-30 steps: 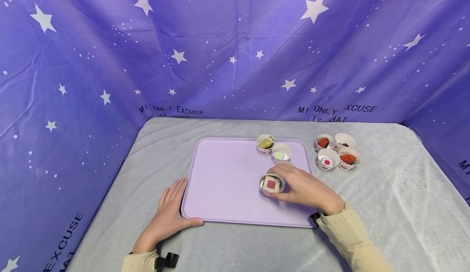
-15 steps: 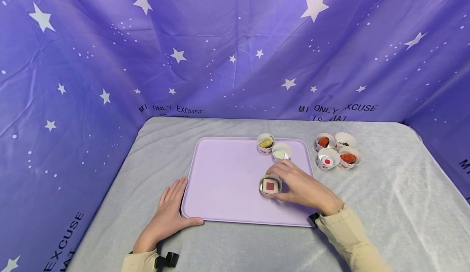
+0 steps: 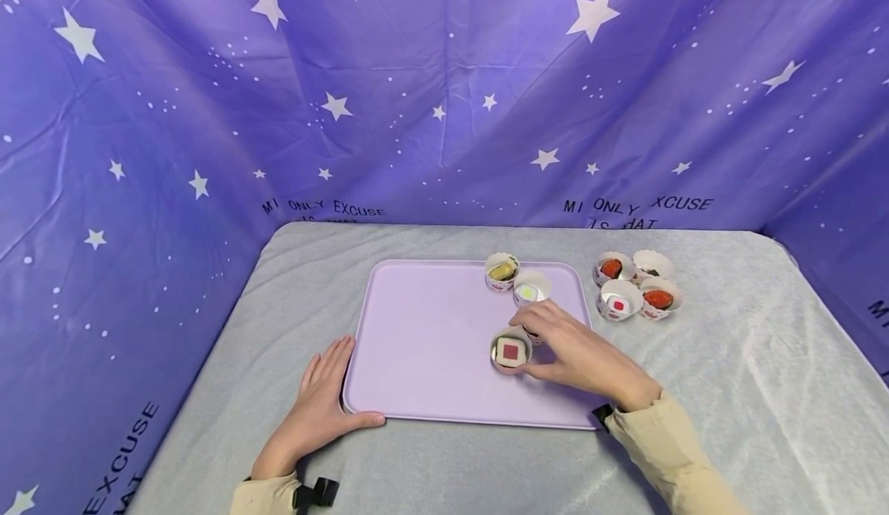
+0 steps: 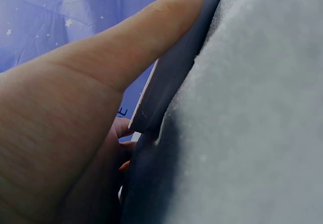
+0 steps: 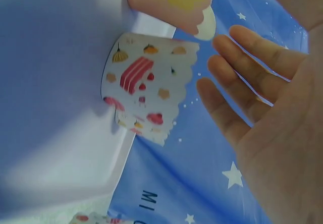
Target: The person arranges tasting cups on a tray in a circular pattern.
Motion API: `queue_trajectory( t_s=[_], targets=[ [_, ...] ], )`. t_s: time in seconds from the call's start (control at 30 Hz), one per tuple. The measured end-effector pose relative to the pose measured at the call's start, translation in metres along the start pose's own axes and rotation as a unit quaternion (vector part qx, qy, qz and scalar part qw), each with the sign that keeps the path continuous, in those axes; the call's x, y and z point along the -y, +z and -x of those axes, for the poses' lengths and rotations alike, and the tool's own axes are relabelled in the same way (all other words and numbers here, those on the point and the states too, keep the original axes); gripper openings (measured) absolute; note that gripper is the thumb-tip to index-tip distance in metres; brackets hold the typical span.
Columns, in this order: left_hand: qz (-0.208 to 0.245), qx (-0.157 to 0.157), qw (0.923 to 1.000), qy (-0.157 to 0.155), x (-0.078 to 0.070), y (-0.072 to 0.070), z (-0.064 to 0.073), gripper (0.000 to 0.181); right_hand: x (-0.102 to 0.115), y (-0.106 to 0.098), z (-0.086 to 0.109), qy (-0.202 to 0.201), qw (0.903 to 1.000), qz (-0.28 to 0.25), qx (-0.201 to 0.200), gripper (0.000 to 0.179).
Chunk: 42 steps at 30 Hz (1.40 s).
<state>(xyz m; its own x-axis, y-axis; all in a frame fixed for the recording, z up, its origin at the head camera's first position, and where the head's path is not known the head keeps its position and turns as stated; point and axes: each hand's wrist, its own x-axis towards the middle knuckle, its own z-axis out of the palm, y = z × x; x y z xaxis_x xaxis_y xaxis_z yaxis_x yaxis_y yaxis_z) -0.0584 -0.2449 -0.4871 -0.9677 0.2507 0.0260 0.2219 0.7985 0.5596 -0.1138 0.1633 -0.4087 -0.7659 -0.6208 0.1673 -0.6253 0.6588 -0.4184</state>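
Note:
On the lavender tray [image 3: 424, 345], a paper cup [image 5: 164, 2] holds a square sushi piece [image 3: 510, 352] with a dark red centre. My right hand [image 3: 572, 353] is spread around this cup's right side; in the right wrist view its fingers [image 5: 252, 80] are extended and apart from the cups. Another paper cup [image 5: 141, 77] with cake prints stands beside it, mostly hidden behind the hand in the head view. My left hand [image 3: 319, 403] rests at the tray's front left corner, fingers straight along the side and thumb along the front edge.
Farther back on the tray stand a cup with a yellow piece [image 3: 503, 272] and a cup with a green-centred piece [image 3: 529, 292]. Right of the tray, several filled cups [image 3: 620, 301] cluster on the grey cloth [image 3: 729, 360]. A purple star-printed curtain [image 3: 444, 152] surrounds the table.
The cup with the red-centred piece has come down upright onto the tray. My right hand has let go and shifted slightly right, uncovering part of the cup behind. My left hand stays put.

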Motion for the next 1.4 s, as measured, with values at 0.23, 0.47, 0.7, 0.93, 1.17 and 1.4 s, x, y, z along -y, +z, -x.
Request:
queue_trajectory(
  t_s=[0.23,0.47,0.7,0.93,1.17,1.4],
  targets=[
    [-0.001,0.001,1.0000,0.000,-0.001,0.001,0.000,0.128,-0.011,-0.010,0.016,0.016,0.9998,0.009,-0.010,0.060],
    [0.002,0.008,0.9999,-0.011,-0.001,0.001,-0.001,0.129,-0.023,-0.019,0.030,0.021,0.9988,0.026,-0.037,0.052],
    [0.000,0.004,1.0000,-0.005,-0.003,0.001,-0.002,0.128,-0.037,-0.034,0.045,0.041,0.9964,0.038,-0.064,0.052],
    [-0.006,0.001,1.0000,0.002,-0.005,0.001,-0.002,0.127,-0.051,-0.048,0.058,0.058,0.9929,0.040,-0.096,0.052],
    [-0.005,-0.005,1.0000,0.002,-0.004,0.002,-0.001,0.127,-0.062,-0.058,0.068,0.054,0.9910,0.014,-0.122,0.055],
    [-0.003,-0.014,0.9999,0.006,-0.002,0.002,0.001,0.127,-0.075,-0.062,0.078,0.054,0.9883,0.017,-0.141,0.056]
  ],
)
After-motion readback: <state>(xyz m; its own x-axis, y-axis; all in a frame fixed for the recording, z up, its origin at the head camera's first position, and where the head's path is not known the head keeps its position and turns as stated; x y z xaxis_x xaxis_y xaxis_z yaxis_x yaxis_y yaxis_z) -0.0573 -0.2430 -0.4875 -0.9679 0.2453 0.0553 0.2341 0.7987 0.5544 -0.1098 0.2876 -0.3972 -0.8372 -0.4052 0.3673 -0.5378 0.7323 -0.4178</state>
